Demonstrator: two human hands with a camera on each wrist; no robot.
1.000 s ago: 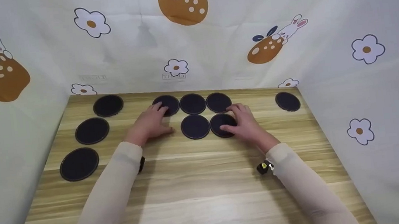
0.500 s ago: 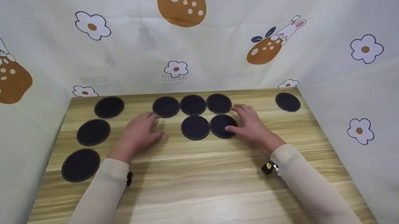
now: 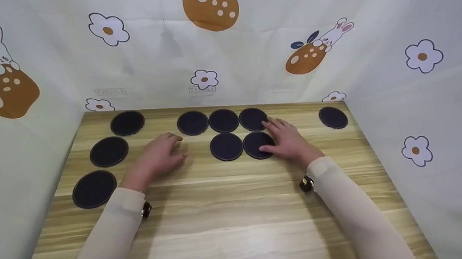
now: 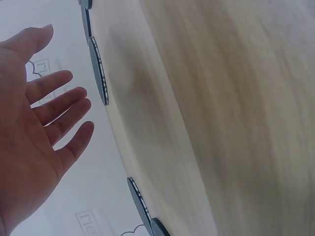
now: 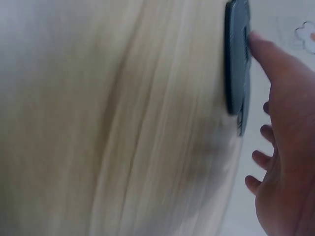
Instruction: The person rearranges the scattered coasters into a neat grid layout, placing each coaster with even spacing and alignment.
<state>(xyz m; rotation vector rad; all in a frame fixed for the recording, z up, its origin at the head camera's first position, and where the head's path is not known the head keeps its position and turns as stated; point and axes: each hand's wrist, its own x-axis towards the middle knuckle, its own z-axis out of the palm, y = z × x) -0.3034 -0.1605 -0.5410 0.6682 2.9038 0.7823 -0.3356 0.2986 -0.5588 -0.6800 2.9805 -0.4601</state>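
Several flat, round black coasters lie on the wooden table. Three form a back row: left (image 3: 193,122), middle (image 3: 223,121) and right (image 3: 252,118). Two more, a front left coaster (image 3: 226,147) and a front right coaster (image 3: 254,146), sit edge to edge below. My left hand (image 3: 158,156) hovers left of this group, holding nothing; in the left wrist view its fingers are apart and loosely bent. My right hand (image 3: 288,138) is at the group's right side, thumb over the front right coaster, fingertips at the back right one's edge.
Down the table's left side lie three separate coasters: far (image 3: 127,123), middle (image 3: 109,151) and near (image 3: 94,189). A lone coaster (image 3: 333,117) lies near the back right corner. Patterned cloth (image 3: 155,60) walls the table at the back and both sides.
My left hand has drawn back leftward from the back left coaster, uncovering it. My right hand has shifted slightly, staying beside the two right coasters. The coasters keep their arrangement.
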